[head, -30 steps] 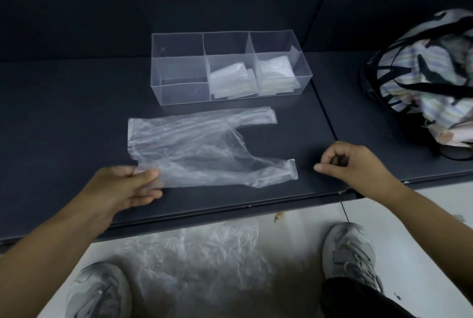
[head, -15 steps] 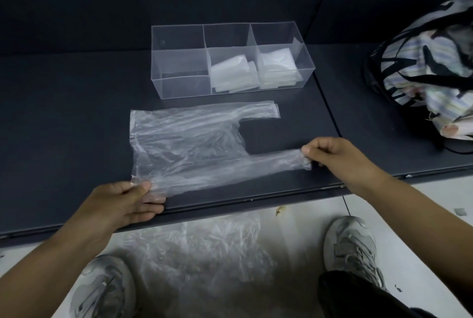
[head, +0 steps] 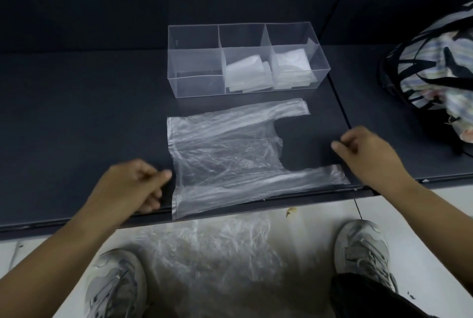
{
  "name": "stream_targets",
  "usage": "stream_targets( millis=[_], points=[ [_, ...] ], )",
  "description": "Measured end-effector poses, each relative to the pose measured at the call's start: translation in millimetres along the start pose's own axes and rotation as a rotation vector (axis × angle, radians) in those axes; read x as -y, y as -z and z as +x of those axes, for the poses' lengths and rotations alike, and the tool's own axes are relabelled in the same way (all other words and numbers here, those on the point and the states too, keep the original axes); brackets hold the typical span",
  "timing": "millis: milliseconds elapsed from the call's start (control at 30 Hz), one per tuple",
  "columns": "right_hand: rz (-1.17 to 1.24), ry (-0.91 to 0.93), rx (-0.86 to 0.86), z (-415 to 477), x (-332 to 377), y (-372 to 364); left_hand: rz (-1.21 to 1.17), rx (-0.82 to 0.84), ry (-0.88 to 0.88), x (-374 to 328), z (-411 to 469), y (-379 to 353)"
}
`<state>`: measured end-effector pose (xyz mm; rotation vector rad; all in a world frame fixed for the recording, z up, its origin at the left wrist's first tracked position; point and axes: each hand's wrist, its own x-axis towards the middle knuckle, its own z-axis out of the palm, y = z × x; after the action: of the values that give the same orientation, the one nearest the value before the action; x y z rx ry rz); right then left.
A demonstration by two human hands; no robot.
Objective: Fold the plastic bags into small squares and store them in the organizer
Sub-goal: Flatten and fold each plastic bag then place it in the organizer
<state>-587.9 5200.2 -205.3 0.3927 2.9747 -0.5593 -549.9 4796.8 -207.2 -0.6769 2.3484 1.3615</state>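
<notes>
My left hand [head: 133, 187] and right hand [head: 368, 156] hover loosely curled, gripping nothing, on either side of the clear crinkled plastic bag [head: 225, 159]. It lies flat on the dark grey table [head: 76, 125], just before the transparent three-compartment organizer [head: 197, 84].

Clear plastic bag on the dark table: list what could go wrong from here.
1. The clear plastic bag overhangs the front edge of the dark table, with neither the left hand nor the right hand gripping it; it might slide to the floor.
2. Its wrinkled middle could fold unevenly.
</notes>
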Motion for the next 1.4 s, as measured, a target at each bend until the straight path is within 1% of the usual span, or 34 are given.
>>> stream_targets(
  millis=[67, 100, 167, 200, 267, 333, 367, 433, 467, 533, 633, 700, 767, 867, 1033, 1200, 1267, 1333, 1367, 1400],
  points=[
    [0.146, 0.08, -0.039, 22, 19, -4, 0.02, -0.147, -0.137, -11, 17, -2],
    [0.212, 0.084, -0.036, 35, 29, -7, 0.034, -0.183, -0.182, -18, 26, -6],
    [0.319, 0.019, -0.023, 60, 44, -15, 0.053, -0.191, -0.223, -29, 43, -14],
    [0.342, -0.018, -0.019, 70, 48, -18, 0.046, -0.183, -0.228, -33, 50, -18],
    [0.292, -0.049, -0.014, 82, 50, -26, 0.006, -0.179, -0.226, -39, 62, -26],
    [0.211, -0.012, -0.042, 83, 50, -32, -0.038, -0.191, -0.206, -41, 73, -29],
    [0.206, 0.019, -0.058, 84, 50, -34, -0.064, -0.198, -0.19, -42, 77, -30],
    [0.281, 0.057, -0.056, 85, 51, -35, -0.142, -0.202, -0.159, -44, 83, -27],
    [0.376, 0.048, -0.049, 85, 51, -33, -0.186, -0.203, -0.147, -46, 86, -26],
    [0.668, -0.023, -0.002, 85, 53, -22, -0.231, -0.216, -0.123, -49, 90, -22],
    [1.111, -0.19, 0.189, 84, 55, -8, -0.231, -0.198, -0.104, -51, 96, -17],
    [1.253, -0.293, 0.296, 85, 53, -6, -0.237, -0.154, -0.11, -53, 99, -15],
    [1.289, -0.352, 0.315, 85, 52, -8, -0.227, -0.123, -0.121, -54, 102, -14],
    [1.256, -0.35, 0.259, 87, 52, -12, -0.212, -0.115, -0.13, -55, 104, -13],
    [1.167, -0.369, 0.123, 91, 47, -9, -0.241, -0.152, -0.108, -55, 106, -12],
    [1.034, -0.33, -0.027, 95, 45, -10, -0.223, -0.153, -0.104, -61, 107, -15],
    [0.937, -0.32, -0.106, 99, 45, -11, -0.225, -0.18, -0.109, -63, 109, -15],
    [0.767, -0.287, -0.178, 98, 46, -12, -0.175, -0.28, -0.168, -64, 105, -17],
    [0.618, -0.24, -0.222, 93, 49, -12, -0.105, -0.352, -0.246, -62, 99, -20],
    [0.46, -0.154, -0.274, 86, 54, -13, -0.024, -0.408, -0.355, -58, 87, -25]
  ],
)
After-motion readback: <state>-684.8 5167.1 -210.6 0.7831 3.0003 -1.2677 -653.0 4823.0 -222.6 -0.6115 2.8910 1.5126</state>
